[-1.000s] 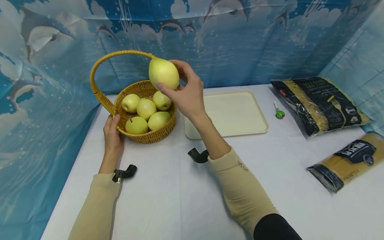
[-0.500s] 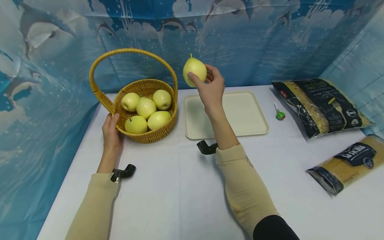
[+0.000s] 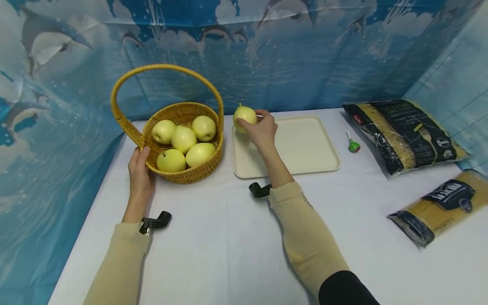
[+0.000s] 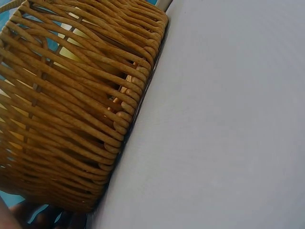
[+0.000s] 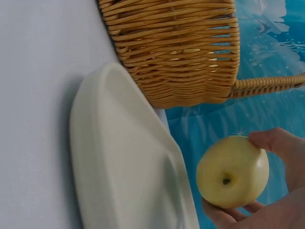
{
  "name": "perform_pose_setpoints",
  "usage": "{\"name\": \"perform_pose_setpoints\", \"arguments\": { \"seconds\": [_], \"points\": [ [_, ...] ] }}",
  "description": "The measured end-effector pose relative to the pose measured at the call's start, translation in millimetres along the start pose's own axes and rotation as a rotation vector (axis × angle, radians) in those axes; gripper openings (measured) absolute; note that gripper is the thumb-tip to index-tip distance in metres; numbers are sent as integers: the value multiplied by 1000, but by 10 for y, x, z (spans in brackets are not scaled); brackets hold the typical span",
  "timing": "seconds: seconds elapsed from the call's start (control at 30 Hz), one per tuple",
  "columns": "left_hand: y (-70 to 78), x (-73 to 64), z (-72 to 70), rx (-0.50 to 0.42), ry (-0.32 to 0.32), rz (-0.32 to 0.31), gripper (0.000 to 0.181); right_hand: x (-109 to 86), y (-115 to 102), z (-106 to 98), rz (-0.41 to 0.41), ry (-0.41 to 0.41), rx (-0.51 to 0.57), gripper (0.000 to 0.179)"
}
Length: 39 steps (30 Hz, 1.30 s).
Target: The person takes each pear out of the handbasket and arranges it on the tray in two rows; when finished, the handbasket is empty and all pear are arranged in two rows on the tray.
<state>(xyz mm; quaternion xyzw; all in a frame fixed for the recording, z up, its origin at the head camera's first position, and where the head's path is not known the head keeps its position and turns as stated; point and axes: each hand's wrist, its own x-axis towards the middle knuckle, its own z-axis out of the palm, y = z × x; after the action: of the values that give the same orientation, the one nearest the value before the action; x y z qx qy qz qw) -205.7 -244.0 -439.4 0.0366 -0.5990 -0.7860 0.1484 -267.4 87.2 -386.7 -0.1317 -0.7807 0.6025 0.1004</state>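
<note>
My right hand (image 3: 264, 132) holds a yellow-green pear (image 3: 244, 117) over the left back part of a cream tray (image 3: 301, 146). In the right wrist view, thumb and fingers pinch the pear (image 5: 231, 174) from two sides, its dark blossom end facing the camera. With my left hand (image 3: 140, 176) I grip the left side of a wicker basket (image 3: 203, 170), thumb by the foot of its tall handle. Several pears (image 3: 184, 139) lie inside the basket. The left wrist view shows mostly the woven wall (image 4: 71, 100), with fingers (image 4: 43, 217) dark at the lower left corner.
Right of the tray lies a green-wrapped lollipop (image 3: 353, 146). Farther right are a black pasta bag (image 3: 411, 133) and a yellow pasta packet (image 3: 444, 205). A blue dolphin-print curtain (image 3: 305, 63) hangs behind the white table (image 3: 213, 237).
My right hand has carried the pear rightward from above the basket, then lowered it over the tray. My left hand stays on the basket.
</note>
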Motion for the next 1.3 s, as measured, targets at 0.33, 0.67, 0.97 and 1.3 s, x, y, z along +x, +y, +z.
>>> {"name": "perform_pose_setpoints", "arguments": {
  "seconds": [0.33,0.67,0.97,1.3],
  "points": [
    [23,9,5,-8,-10,13,48,4,80,51,6,-19,-111,65],
    [-3,-1,-16,42,-10,2,49,-16,131,59,-21,-42,-140,65],
    [-14,-13,-30,12,-5,-10,47,-9,101,10,2,-28,-94,61],
    [-16,-13,-13,28,-14,7,46,-30,-104,-157,-81,-16,73,63]
  ]
}}
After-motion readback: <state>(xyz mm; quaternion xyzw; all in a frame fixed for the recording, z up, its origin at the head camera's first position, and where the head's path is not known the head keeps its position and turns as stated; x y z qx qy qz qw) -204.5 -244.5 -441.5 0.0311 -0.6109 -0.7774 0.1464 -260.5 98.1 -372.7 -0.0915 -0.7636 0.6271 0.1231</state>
